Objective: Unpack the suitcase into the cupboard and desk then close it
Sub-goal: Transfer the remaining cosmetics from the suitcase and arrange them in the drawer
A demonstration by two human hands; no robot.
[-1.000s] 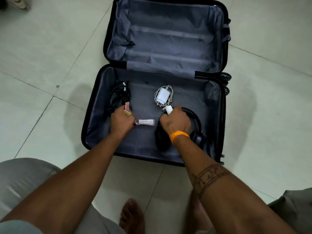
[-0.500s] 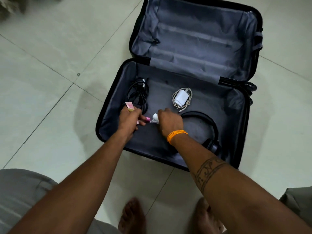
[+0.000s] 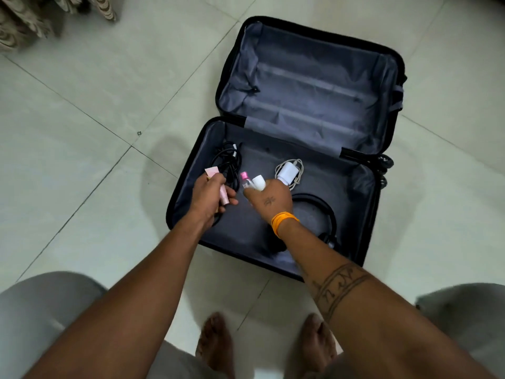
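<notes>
A black suitcase (image 3: 289, 165) with grey lining is seen lying open on a pale tiled floor (image 3: 82, 127), its lid half spread flat on the far side and its near half toward the person's bare feet (image 3: 216, 343). Both hands are held over the near half. The left hand (image 3: 209, 198) is clenched around a pink tube (image 3: 216, 177), whose flat end sticks out past the fingers toward the far side and whose lower end shows below them. The right hand (image 3: 269, 199), marked by an orange band (image 3: 282, 221) at the wrist, is closed on two small items at once: a small clear bottle with a pink cap (image 3: 246, 180) and a white-capped bottle (image 3: 259, 182), both pointing away from the person. Just beyond the left hand, a coil of black cable (image 3: 226, 162) is seen lying against the near half's left wall. A white charger (image 3: 288, 170) wrapped in its pale cord rests on the lining just beyond the right hand, close to it but apart. Black headphones (image 3: 319, 214) lie on the lining to the right of the right wrist, partly covered by the forearm. The lid half is shown holding only its lining and straps. A patterned fabric (image 3: 30, 15) is visible at the top left corner, on the floor well apart from the suitcase.
</notes>
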